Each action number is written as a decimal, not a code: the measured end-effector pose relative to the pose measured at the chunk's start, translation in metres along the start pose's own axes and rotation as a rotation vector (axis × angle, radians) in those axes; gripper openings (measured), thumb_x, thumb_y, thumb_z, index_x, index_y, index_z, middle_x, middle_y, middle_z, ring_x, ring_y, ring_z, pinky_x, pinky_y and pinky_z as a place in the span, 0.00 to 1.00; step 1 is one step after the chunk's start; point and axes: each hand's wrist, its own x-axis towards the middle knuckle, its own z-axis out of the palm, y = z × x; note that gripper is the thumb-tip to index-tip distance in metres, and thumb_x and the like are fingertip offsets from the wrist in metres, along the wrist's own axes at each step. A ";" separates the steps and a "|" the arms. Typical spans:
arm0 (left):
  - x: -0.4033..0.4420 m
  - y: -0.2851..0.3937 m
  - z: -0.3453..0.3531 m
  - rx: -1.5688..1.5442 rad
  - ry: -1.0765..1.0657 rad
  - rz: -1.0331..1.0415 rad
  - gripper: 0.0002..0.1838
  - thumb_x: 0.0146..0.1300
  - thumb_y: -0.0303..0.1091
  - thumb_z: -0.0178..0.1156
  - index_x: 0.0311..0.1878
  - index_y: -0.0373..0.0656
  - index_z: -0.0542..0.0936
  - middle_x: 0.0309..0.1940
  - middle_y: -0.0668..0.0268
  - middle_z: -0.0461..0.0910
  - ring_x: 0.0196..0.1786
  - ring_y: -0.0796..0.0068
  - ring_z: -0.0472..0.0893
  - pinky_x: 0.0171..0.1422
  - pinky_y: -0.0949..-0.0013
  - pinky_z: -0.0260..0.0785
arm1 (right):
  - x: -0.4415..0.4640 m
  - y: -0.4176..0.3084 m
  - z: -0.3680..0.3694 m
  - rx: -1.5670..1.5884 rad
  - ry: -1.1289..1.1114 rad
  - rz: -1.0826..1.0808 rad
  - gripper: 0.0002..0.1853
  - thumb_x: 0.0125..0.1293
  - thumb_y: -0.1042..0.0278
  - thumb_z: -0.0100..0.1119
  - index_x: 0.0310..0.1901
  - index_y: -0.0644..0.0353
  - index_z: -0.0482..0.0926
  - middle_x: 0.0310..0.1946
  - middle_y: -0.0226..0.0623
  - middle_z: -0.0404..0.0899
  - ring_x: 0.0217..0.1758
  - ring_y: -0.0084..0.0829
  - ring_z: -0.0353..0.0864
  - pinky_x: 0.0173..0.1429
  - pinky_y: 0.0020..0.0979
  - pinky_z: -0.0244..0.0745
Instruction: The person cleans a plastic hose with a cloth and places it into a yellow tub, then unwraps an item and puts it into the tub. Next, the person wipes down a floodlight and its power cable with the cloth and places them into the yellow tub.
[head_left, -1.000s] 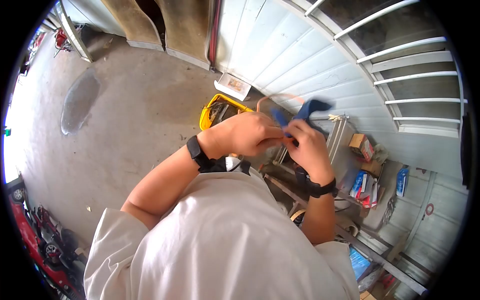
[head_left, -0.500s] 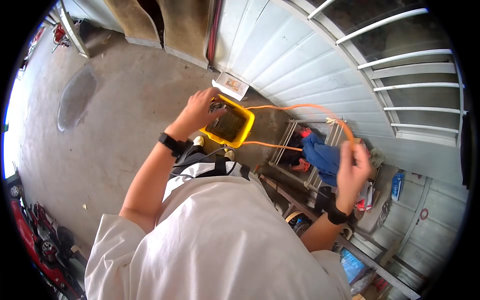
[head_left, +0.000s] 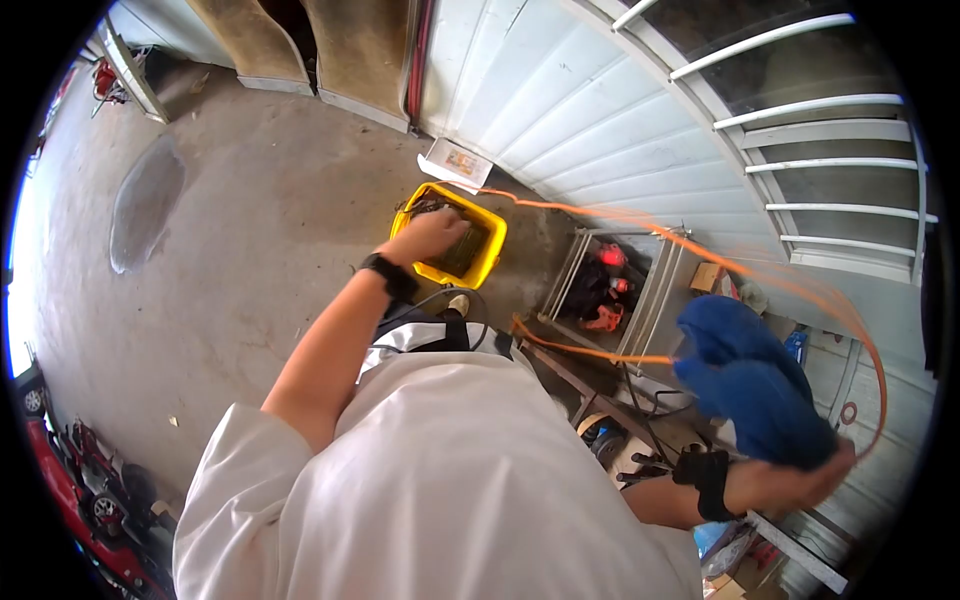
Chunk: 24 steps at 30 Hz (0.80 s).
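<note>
My left hand [head_left: 428, 237] reaches over the yellow bin [head_left: 492, 262], its fingers bent toward dark items inside; whether it holds one of them is hidden. Far out to the right, my right hand [head_left: 800, 482] is closed at the lower end of a blue cloth [head_left: 745, 370] and blurred by motion. An orange cord [head_left: 600, 212] runs from the bin in a wide arc to my right hand. Another stretch of orange cord [head_left: 600, 352] leads to the blue cloth's left edge.
A metal-framed rack [head_left: 655, 290] with red and black items stands right of the bin. Behind the bin lies a white tray [head_left: 456, 165]. Small boxes [head_left: 708, 277] and metal bars [head_left: 560, 375] are at the right, near the white wall [head_left: 590, 120].
My right hand has swung outward and down, and the blue cloth has moved from the rack toward the right with the cord stretched wider. My left hand has shifted right, over the bin.
</note>
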 end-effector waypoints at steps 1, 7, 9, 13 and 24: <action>0.009 0.010 0.013 -0.067 -0.016 0.027 0.19 0.69 0.47 0.52 0.47 0.38 0.76 0.31 0.61 0.80 0.34 0.71 0.81 0.39 0.69 0.73 | 0.002 0.013 -0.012 0.043 0.054 -0.035 0.21 0.73 0.57 0.40 0.54 0.67 0.72 0.40 0.46 0.78 0.41 0.36 0.79 0.45 0.35 0.75; 0.030 0.075 0.048 -0.888 -0.404 -0.189 0.34 0.63 0.46 0.61 0.66 0.40 0.61 0.36 0.55 0.80 0.36 0.71 0.83 0.44 0.73 0.77 | 0.028 -0.042 -0.044 -0.256 0.215 0.154 0.21 0.73 0.55 0.44 0.44 0.69 0.76 0.36 0.42 0.79 0.35 0.33 0.80 0.41 0.32 0.77; 0.041 0.062 0.076 -0.669 -0.365 -0.220 0.42 0.58 0.41 0.66 0.70 0.42 0.54 0.39 0.52 0.79 0.40 0.69 0.82 0.47 0.70 0.76 | 0.035 -0.061 -0.031 0.095 0.473 0.436 0.20 0.73 0.57 0.44 0.41 0.68 0.78 0.35 0.40 0.79 0.34 0.31 0.80 0.40 0.29 0.77; 0.046 0.034 0.112 -0.379 -0.129 0.062 0.56 0.45 0.37 0.72 0.73 0.47 0.46 0.55 0.43 0.72 0.51 0.54 0.79 0.53 0.60 0.73 | 0.031 -0.053 -0.053 -0.041 0.311 0.169 0.21 0.70 0.55 0.47 0.42 0.69 0.79 0.35 0.39 0.81 0.33 0.30 0.81 0.38 0.26 0.79; 0.054 0.055 0.047 -0.216 0.954 0.285 0.11 0.67 0.36 0.54 0.45 0.39 0.71 0.43 0.47 0.72 0.46 0.45 0.71 0.51 0.51 0.65 | 0.027 -0.018 -0.080 -0.579 0.288 0.153 0.21 0.70 0.57 0.47 0.43 0.70 0.81 0.39 0.42 0.83 0.37 0.30 0.83 0.40 0.26 0.80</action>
